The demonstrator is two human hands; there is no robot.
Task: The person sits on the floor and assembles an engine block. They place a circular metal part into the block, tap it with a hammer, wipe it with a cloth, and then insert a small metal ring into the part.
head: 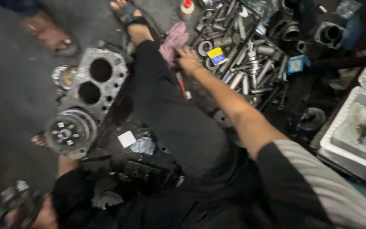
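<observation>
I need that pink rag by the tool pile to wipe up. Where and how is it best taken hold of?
Pinch the pink rag at its bunched upper fold, coming from the right, where the right hand already touches its edge. It lies crumpled and loose beside the metal sockets.

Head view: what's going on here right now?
A person sits on the floor among engine parts. Their right hand reaches out to a pink rag at the edge of a pile of sockets. An engine block with a gear lies to the left. The left hand is low, blurred; what it holds is unclear.
</observation>
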